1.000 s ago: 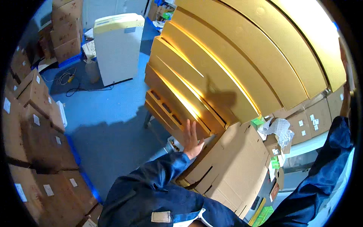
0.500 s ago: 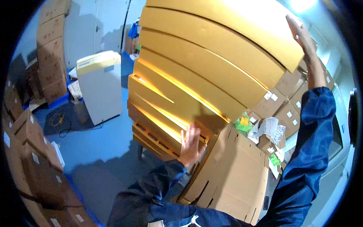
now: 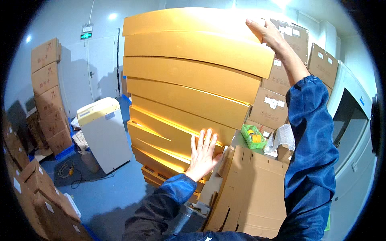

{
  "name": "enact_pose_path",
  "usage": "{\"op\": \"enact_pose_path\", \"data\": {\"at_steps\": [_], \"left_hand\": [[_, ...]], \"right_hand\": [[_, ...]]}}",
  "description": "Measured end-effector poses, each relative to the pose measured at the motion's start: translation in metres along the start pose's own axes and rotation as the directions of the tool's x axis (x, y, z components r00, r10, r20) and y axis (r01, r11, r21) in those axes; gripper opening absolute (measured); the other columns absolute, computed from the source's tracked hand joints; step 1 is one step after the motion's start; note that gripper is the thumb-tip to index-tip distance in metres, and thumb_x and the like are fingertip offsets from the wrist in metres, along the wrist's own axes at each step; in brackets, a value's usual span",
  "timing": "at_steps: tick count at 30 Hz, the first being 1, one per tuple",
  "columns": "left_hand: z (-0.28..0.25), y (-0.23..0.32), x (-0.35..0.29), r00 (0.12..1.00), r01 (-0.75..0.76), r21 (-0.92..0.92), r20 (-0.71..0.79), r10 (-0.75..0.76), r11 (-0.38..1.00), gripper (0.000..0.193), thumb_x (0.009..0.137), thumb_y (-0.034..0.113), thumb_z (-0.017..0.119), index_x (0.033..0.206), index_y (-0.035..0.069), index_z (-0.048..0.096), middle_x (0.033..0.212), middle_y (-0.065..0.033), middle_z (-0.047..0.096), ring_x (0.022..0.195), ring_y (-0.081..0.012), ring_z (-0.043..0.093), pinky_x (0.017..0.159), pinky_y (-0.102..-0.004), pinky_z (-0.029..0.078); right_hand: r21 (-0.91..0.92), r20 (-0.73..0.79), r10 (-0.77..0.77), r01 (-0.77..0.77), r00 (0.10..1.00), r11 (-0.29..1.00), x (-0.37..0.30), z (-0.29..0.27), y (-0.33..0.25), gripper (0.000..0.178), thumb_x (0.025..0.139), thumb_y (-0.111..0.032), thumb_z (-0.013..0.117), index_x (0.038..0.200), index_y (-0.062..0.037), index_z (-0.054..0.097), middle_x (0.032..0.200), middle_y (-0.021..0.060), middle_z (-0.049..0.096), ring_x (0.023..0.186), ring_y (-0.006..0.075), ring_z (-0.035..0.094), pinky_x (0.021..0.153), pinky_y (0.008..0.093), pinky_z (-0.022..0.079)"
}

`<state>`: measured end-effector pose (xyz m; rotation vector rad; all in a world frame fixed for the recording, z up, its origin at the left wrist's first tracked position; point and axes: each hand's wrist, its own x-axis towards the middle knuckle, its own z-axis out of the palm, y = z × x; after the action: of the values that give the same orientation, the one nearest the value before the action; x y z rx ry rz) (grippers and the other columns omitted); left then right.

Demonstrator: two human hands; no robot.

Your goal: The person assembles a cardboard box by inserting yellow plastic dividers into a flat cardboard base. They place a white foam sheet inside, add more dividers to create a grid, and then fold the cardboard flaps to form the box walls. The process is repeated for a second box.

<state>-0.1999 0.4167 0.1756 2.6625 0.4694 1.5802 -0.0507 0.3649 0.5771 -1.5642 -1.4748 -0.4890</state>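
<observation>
A tall stack of yellow-orange flat boxes [image 3: 181, 66] stands in front of me, its layers unevenly aligned and the lower ones gaping. My left hand [image 3: 203, 157] lies open against the front of the lower boxes, fingers spread and pointing up. Up at the stack's top right corner, my right hand [image 3: 271, 35] touches the uppermost box with fingers stretched out and apart. Glare washes out part of that box near the fingertips. Flattened brown cardboard [image 3: 261, 188] lies beside the stack, below my right forearm.
A green basket [image 3: 253, 138] with yellow tape rolls sits behind the cardboard, near bubble wrap [image 3: 284, 138]. Brown cartons are piled at the back right [image 3: 268, 108] and far left [image 3: 50, 96]. A white cabinet-like unit [image 3: 105, 134] stands on the blue floor, a cable [image 3: 76, 182] nearby.
The view has tilted up and levelled, so the stack now looks more upright and its top edge shows. Both hands remain against the stack.
</observation>
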Motion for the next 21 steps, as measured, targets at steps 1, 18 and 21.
{"op": "enact_pose_path", "data": {"at_steps": [1,18,21], "left_hand": [[0.001,-0.003,0.000,1.000,-0.027,0.033,-0.008,0.027,0.999,0.087,0.078,0.034,0.068,0.144,0.002,0.021,0.153,-0.0194,0.013,0.141,-0.0394,0.010,0.110,-0.0607,0.008],[-0.066,0.004,0.135,0.970,-0.168,0.190,-0.143,0.196,0.967,0.082,0.085,0.043,0.056,0.148,0.008,0.017,0.155,-0.0132,0.010,0.143,-0.0322,0.005,0.114,-0.0532,0.002],[-0.062,0.003,0.134,0.974,-0.145,0.159,-0.150,0.169,0.977,0.082,0.085,0.044,0.056,0.148,0.009,0.017,0.155,-0.0125,0.010,0.143,-0.0317,0.005,0.113,-0.0534,0.002]], "right_hand": [[0.060,0.010,-0.027,0.026,1.000,0.998,0.007,0.002,0.005,0.080,0.080,-0.060,0.059,0.135,-0.0046,0.039,0.122,0.0206,0.051,0.115,0.0302,0.051,0.092,0.0414,0.046],[-0.074,-0.035,-0.049,0.047,0.998,0.996,0.010,0.005,0.006,0.078,0.079,-0.057,0.062,0.137,-0.0102,0.038,0.121,0.0205,0.053,0.109,0.0277,0.058,0.082,0.0373,0.054],[-0.002,-0.002,-0.078,0.078,0.997,0.997,-0.006,0.002,0.001,0.084,0.069,-0.059,0.067,0.135,-0.0137,0.041,0.121,0.0186,0.056,0.114,0.0330,0.054,0.091,0.0435,0.047]]}}
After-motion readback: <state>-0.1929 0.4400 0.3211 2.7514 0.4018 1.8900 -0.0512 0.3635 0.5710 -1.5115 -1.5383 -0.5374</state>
